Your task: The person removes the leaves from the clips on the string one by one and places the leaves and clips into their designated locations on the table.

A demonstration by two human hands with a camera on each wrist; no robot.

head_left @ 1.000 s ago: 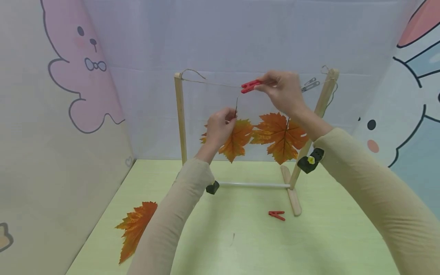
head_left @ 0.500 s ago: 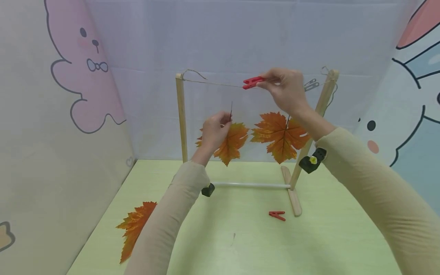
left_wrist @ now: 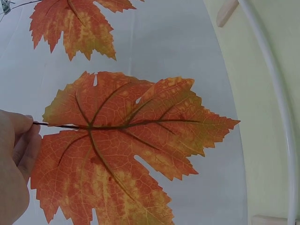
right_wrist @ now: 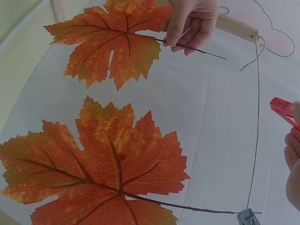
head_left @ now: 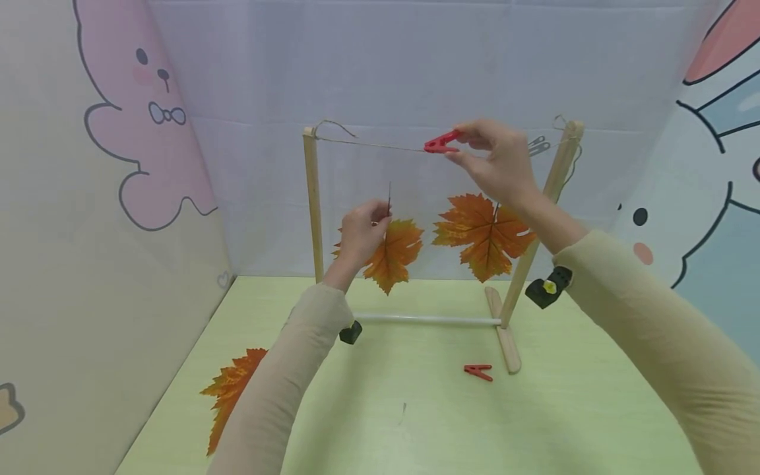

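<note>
My left hand (head_left: 363, 227) pinches the dark stem of an orange artificial maple leaf (left_wrist: 122, 129); the stem's free end points up, below the string (head_left: 380, 144). Higher and to the right, my right hand (head_left: 501, 158) grips a red clothespin (head_left: 438, 143) between thumb and fingers. In the head view the pin overlaps the string, but the right wrist view shows it apart from it. A second orange leaf (head_left: 481, 231) hangs to the right, its stem held at the string by a grey clothespin (right_wrist: 247, 216).
The string is tied between two wooden posts (head_left: 313, 204) joined low down by a white rod (head_left: 424, 320). Another red clothespin (head_left: 477, 372) lies on the pale green table (head_left: 439, 429). A third leaf (head_left: 234, 389) lies at left, partly behind my left sleeve.
My left hand has moved left and down with its leaf, away from the string. The red clothespin has shifted slightly right and turned; its front end has closed and its handles have spread.
</note>
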